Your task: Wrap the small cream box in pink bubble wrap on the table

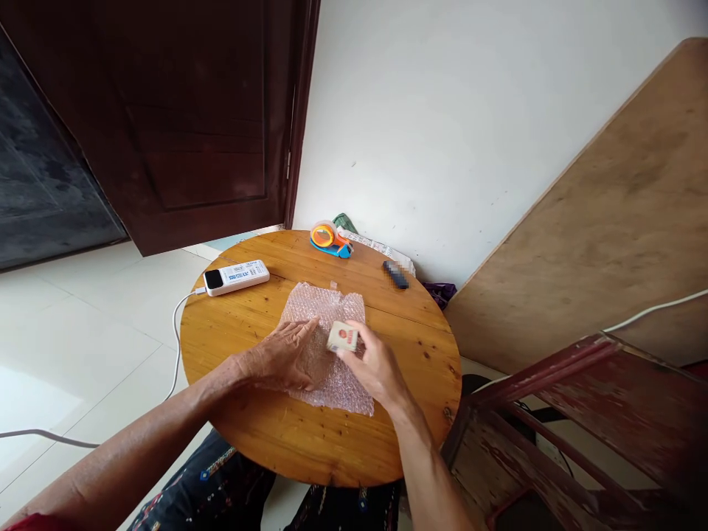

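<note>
A pinkish sheet of bubble wrap (346, 383) lies flat on the round wooden table (310, 446). My left hand (282, 358) rests on the left part of the sheet, fingers spread and pointing right. In my right hand (376, 365) is a small pale box (344, 336) with red print, pinched between thumb and fingers above the middle of the sheet. The box looks slightly blurred.
At the table's back stands an orange and blue tape dispenser (330, 240). A white power bank (237, 277) with a cable lies back left, a dark pixelated object (396, 275) back right. A worn wooden chair (553, 398) is at the right.
</note>
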Demonstrator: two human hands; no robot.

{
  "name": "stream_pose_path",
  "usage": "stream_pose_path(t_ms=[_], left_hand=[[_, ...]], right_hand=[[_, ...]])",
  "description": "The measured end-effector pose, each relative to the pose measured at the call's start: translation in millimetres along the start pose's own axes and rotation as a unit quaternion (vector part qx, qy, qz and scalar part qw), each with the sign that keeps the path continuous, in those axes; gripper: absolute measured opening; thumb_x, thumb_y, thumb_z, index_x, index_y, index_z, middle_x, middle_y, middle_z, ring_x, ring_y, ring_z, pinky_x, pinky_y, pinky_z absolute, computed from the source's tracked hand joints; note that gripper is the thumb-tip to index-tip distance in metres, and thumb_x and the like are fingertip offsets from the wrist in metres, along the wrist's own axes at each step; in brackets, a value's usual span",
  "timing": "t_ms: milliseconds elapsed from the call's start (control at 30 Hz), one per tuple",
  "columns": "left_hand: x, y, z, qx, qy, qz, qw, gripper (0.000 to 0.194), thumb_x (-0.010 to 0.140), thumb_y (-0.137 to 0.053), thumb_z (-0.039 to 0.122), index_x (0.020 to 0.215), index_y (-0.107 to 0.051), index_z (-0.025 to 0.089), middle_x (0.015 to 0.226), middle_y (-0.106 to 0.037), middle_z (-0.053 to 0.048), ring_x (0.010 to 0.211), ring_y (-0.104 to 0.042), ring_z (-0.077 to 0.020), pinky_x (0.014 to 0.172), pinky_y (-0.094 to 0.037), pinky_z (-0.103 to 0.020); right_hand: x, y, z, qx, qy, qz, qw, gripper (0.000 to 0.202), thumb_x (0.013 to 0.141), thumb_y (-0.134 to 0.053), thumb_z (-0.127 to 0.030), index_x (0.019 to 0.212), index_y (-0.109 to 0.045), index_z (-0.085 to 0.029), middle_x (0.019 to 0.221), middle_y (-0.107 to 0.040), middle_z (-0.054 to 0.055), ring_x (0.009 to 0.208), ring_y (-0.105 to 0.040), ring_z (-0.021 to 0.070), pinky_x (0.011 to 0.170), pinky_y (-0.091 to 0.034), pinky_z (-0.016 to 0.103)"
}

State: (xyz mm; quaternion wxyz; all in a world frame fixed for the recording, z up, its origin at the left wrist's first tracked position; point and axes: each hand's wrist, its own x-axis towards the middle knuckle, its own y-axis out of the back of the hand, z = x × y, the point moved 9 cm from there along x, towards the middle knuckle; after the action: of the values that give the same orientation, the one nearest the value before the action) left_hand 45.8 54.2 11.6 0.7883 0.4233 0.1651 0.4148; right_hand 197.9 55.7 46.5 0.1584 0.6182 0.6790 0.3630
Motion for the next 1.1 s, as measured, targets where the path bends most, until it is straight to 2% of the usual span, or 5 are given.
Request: stream_pose_path(t_ms=[267, 400, 633, 733, 1100], left_hand=[[-4, -2.2, -2, 0.020, -0.017, -0.075, 0.997, 0.111, 0.065, -0.075, 0.055, 0.153, -0.018, 0.019, 0.159, -0.023, -0.020, 0.148, -0.019, -0.0376, 0.119, -0.016, -0.058], [-6, -3.9, -2, 0.012, -0.030, -0.063, 0.997, 0.110, 0.066, -0.075, 0.057, 0.152, -0.021, 0.016, 0.159, -0.025, -0.021, 0.148, -0.019, -0.0372, 0.120, -0.016, -0.056], [-5, -5.3, -4, 0.017, -0.056, -0.033, 0.998, 0.109, 0.065, -0.076, 0.057, 0.152, -0.026, 0.016, 0.157, -0.028, -0.020, 0.146, -0.023, -0.0382, 0.120, -0.018, -0.056], [-5, -4.3, -3, 0.018, -0.069, -0.022, 0.997, 0.114, 0.063, -0.077, 0.057, 0.153, -0.023, 0.013, 0.156, -0.031, -0.021, 0.145, -0.025, -0.0383, 0.120, -0.019, -0.054], [-12, 2.1, 4, 0.071, -0.041, -0.034, 0.996, 0.102, 0.068, -0.075, 0.051, 0.151, -0.026, 0.018, 0.157, -0.030, -0.019, 0.146, -0.025, -0.0368, 0.117, -0.024, -0.055]], right_hand=[[-49, 88, 89, -0.141, -0.143, 0.118, 0.973, 0.057, 0.075, -0.059, -0.037, 0.128, -0.056, -0.017, 0.113, -0.069, 0.013, 0.107, -0.063, 0.0319, 0.095, -0.047, 0.050], [-55, 96, 62, -0.188, -0.064, 0.174, 0.965, 0.060, 0.080, -0.058, -0.039, 0.134, -0.052, -0.014, 0.134, -0.058, 0.019, 0.123, -0.053, 0.0348, 0.104, -0.041, 0.054], [-10, -11, -40, -0.114, 0.134, -0.024, 0.984, 0.037, 0.093, -0.042, -0.018, 0.124, -0.061, -0.022, 0.131, -0.061, 0.008, 0.122, -0.056, 0.0216, 0.107, -0.042, 0.041], [13, -40, -25, -0.151, 0.109, -0.080, 0.979, 0.042, 0.087, -0.049, -0.014, 0.128, -0.058, -0.021, 0.135, -0.059, 0.009, 0.126, -0.053, 0.0244, 0.108, -0.039, 0.045], [15, -33, 19, -0.217, 0.062, -0.022, 0.974, 0.039, 0.096, -0.037, -0.024, 0.131, -0.053, -0.018, 0.140, -0.055, 0.013, 0.129, -0.049, 0.0285, 0.104, -0.038, 0.051]])
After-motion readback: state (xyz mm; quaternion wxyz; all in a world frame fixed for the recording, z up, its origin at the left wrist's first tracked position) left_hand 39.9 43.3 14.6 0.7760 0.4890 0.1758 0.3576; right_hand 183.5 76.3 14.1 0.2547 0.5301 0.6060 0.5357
